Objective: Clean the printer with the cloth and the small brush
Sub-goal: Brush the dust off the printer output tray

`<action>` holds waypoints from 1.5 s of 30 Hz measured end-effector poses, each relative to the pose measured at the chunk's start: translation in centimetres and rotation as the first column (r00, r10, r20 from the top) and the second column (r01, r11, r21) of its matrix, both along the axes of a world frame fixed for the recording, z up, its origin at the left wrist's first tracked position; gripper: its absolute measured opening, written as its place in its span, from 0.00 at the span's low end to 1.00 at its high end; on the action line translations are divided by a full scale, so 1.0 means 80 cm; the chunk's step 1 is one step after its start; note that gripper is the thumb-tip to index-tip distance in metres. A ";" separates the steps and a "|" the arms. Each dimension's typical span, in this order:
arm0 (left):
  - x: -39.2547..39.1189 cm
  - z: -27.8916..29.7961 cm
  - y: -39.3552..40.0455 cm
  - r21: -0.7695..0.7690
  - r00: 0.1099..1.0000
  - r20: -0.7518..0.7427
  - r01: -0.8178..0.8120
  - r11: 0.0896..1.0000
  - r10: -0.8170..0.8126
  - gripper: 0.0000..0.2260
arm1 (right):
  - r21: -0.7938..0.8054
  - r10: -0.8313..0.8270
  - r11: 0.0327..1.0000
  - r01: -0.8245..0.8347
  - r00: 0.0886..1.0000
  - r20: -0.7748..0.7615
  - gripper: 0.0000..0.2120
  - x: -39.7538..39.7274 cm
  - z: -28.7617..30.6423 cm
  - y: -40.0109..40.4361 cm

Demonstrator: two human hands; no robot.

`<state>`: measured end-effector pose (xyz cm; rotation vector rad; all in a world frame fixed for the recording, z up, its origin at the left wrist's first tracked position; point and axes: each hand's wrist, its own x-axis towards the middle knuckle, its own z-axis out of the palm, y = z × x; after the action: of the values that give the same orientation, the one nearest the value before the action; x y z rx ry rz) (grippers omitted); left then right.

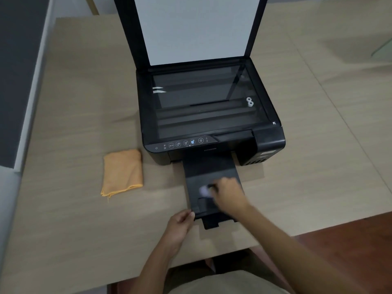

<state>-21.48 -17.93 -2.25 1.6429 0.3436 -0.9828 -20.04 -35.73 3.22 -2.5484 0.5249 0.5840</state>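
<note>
The printer (209,115) sits on the surface (74,102), lid up. Its thin output tray (209,177) probably flexes, so the left hand (180,224) pinches its front corner. The right hand (228,193) grips the small brush (206,190) (blurred) over the tray. The soft cloth (122,171) lies folded just left of the printer.

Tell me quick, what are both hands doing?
Left hand: gripping the tray at its front left corner.
Right hand: closed on the brush, over the tray; blurred.
</note>
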 end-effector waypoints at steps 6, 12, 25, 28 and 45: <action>0.001 -0.007 0.001 0.015 1.000 -0.004 0.006 1.000 -0.005 0.13 | -0.053 0.031 0.998 -0.023 0.985 0.169 0.11 0.026 0.005 -0.024; 0.003 -0.005 0.003 0.027 0.999 -0.031 0.016 1.000 -0.015 0.11 | -0.113 0.209 0.976 -0.188 0.955 0.211 0.13 0.094 -0.005 0.028; -0.001 -0.015 0.002 0.125 1.000 -0.023 0.002 0.992 0.001 0.14 | -0.223 0.750 0.631 -0.743 0.658 -0.070 0.11 0.076 -0.003 0.058; 0.000 -0.015 0.003 0.065 1.000 -0.007 0.030 0.997 -0.030 0.13 | -0.226 0.504 0.837 -0.498 0.863 -0.033 0.11 0.066 -0.010 0.015; 0.001 -0.013 0.006 0.094 0.999 -0.021 0.048 0.994 -0.046 0.22 | -0.006 0.382 0.924 -0.382 0.924 0.002 0.11 0.000 0.000 -0.077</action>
<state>-21.42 -17.42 -3.25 1.7352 0.3702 -1.0311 -20.01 -41.91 3.22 -2.6723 0.0197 0.7117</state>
